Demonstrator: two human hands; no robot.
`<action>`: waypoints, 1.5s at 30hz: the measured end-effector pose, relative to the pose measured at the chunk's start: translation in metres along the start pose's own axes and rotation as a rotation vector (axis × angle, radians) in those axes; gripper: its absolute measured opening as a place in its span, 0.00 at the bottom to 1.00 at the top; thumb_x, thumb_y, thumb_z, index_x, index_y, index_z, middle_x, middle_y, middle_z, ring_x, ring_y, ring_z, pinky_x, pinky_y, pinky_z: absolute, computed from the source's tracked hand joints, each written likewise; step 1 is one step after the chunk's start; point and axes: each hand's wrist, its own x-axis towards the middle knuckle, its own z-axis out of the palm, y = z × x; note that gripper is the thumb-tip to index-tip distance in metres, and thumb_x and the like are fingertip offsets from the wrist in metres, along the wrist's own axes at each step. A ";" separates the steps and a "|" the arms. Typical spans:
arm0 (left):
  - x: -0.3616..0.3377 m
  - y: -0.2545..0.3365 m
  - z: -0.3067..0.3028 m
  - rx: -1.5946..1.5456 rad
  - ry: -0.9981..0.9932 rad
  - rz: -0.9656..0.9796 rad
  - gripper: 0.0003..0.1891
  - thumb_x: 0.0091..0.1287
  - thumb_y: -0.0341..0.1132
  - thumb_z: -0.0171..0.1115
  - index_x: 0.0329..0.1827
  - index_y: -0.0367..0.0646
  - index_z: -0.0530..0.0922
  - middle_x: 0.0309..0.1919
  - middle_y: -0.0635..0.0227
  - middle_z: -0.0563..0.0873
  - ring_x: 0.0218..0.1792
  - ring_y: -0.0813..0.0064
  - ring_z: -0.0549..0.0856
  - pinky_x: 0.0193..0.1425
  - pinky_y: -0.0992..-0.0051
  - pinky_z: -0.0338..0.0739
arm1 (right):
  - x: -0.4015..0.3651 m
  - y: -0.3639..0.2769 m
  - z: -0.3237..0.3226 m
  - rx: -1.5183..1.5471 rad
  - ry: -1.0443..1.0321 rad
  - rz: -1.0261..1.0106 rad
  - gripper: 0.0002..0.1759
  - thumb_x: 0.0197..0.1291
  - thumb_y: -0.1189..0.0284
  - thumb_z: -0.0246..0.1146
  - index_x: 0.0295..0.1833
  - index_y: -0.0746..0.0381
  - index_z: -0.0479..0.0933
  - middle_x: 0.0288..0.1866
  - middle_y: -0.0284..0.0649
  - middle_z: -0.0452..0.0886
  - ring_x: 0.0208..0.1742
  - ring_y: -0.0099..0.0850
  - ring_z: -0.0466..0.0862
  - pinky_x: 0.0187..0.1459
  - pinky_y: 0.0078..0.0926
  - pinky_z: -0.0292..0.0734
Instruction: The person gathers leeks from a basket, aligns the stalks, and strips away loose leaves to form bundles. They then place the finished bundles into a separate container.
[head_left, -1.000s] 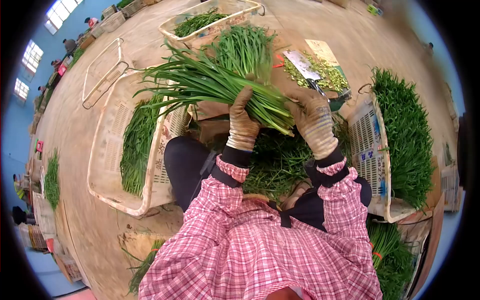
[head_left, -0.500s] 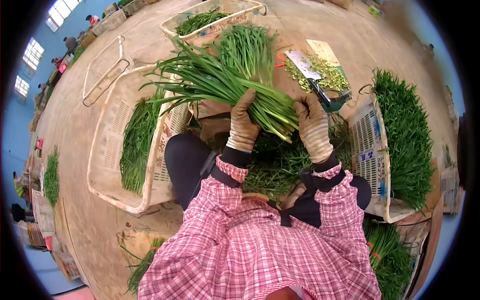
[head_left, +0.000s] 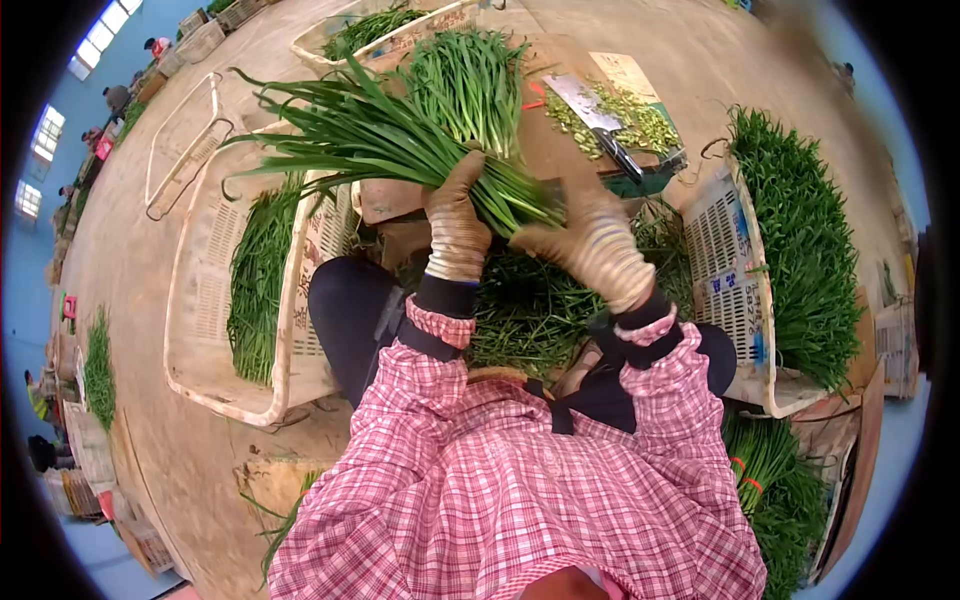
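My left hand (head_left: 458,215), in a worn work glove, is closed around a bunch of garlic chives (head_left: 390,150). The leaves fan out to the upper left and the stem ends point right. At those stem ends is my gloved right hand (head_left: 585,240), its thumb spread from its fingers; motion blurs the fingertips. Behind the bunch, more chives (head_left: 468,85) lie on a board (head_left: 545,125). A cleaver (head_left: 600,122) with a black handle rests there among chopped stem bits (head_left: 645,125).
A white plastic crate (head_left: 285,350) holding greens stands on the left, another crate (head_left: 765,350) on the right, and a third crate (head_left: 440,22) at the back. Loose chives (head_left: 540,320) lie between my legs. Banded bunches (head_left: 765,475) sit at lower right. People work along the far wall.
My right hand has opened from its closed hold at the stem ends and shifted left and down. The bunch has moved left with my left hand. The whole view has shifted slightly.
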 end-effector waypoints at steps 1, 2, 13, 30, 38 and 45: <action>-0.002 -0.001 0.005 0.029 0.039 0.028 0.12 0.59 0.22 0.67 0.46 0.37 0.81 0.39 0.66 0.85 0.36 0.69 0.85 0.42 0.70 0.84 | -0.003 0.000 0.022 -0.336 0.109 -0.029 0.59 0.40 0.44 0.75 0.73 0.66 0.59 0.68 0.55 0.68 0.71 0.48 0.66 0.70 0.46 0.59; 0.005 -0.010 0.000 0.022 0.101 -0.027 0.15 0.56 0.20 0.68 0.47 0.36 0.80 0.40 0.65 0.85 0.36 0.69 0.85 0.41 0.70 0.84 | -0.004 -0.001 0.037 -0.462 0.098 0.018 0.60 0.40 0.45 0.75 0.73 0.67 0.58 0.68 0.55 0.68 0.72 0.47 0.65 0.71 0.47 0.57; -0.014 -0.031 0.075 0.414 -0.084 -0.080 0.21 0.54 0.21 0.73 0.51 0.36 0.78 0.42 0.67 0.85 0.40 0.72 0.84 0.43 0.71 0.81 | -0.001 0.050 0.050 -0.117 0.371 0.269 0.35 0.46 0.71 0.74 0.60 0.64 0.68 0.38 0.50 0.84 0.41 0.48 0.85 0.44 0.45 0.80; -0.037 -0.087 0.011 0.182 -0.545 -0.796 0.29 0.70 0.36 0.63 0.69 0.35 0.61 0.50 0.60 0.82 0.47 0.67 0.85 0.49 0.70 0.82 | -0.048 0.127 -0.003 1.511 -0.135 0.531 0.11 0.58 0.77 0.64 0.46 0.67 0.78 0.34 0.40 0.83 0.28 0.31 0.84 0.30 0.34 0.83; -0.042 -0.096 0.010 0.303 -0.176 -0.727 0.15 0.67 0.41 0.65 0.51 0.43 0.80 0.41 0.68 0.85 0.40 0.69 0.84 0.47 0.68 0.79 | -0.056 0.128 -0.001 1.474 -0.179 0.643 0.09 0.59 0.73 0.65 0.41 0.68 0.79 0.32 0.38 0.82 0.28 0.30 0.83 0.35 0.32 0.83; -0.032 -0.100 0.036 0.333 -0.513 -0.620 0.21 0.61 0.40 0.73 0.55 0.41 0.79 0.45 0.69 0.84 0.44 0.73 0.82 0.48 0.71 0.79 | -0.071 0.108 -0.008 0.213 -0.151 -0.123 0.08 0.50 0.88 0.62 0.36 0.68 0.81 0.29 0.38 0.82 0.29 0.31 0.86 0.31 0.26 0.82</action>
